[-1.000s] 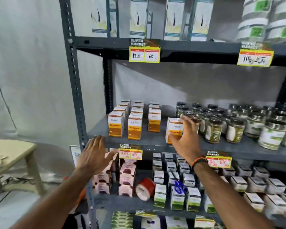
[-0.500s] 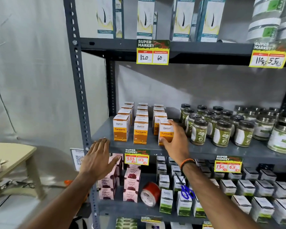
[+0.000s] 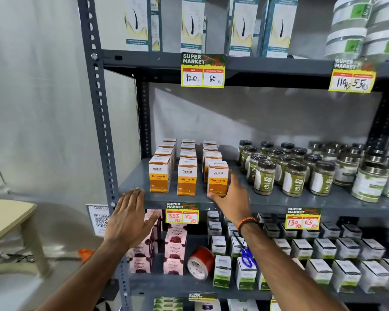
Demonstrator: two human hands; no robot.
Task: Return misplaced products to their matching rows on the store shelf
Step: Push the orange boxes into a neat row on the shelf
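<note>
Orange-and-white turmeric boxes stand in three rows on the left of the middle shelf [image 3: 279, 204]. My right hand [image 3: 231, 198] grips the front box of the right-hand row, a turmeric box [image 3: 217, 176], with the thumb at its lower front and the fingers along its right side. The box stands upright on the shelf, level with the front boxes of the other two rows [image 3: 159, 173]. My left hand [image 3: 130, 218] hovers flat and open in front of the shelf edge, holding nothing.
Green-labelled spice jars [image 3: 294, 178] fill the shelf right of the boxes. Below are pink boxes [image 3: 175, 252], a red tape roll [image 3: 200, 263], blue scissors [image 3: 246, 257] and white boxes [image 3: 319, 250]. Tall cartons [image 3: 192, 25] stand above. A beige table [image 3: 9, 217] is at left.
My right hand has slid the turmeric box leftward from beside the jars to the front of the third box row. My left hand stayed open near the shelf edge.
</note>
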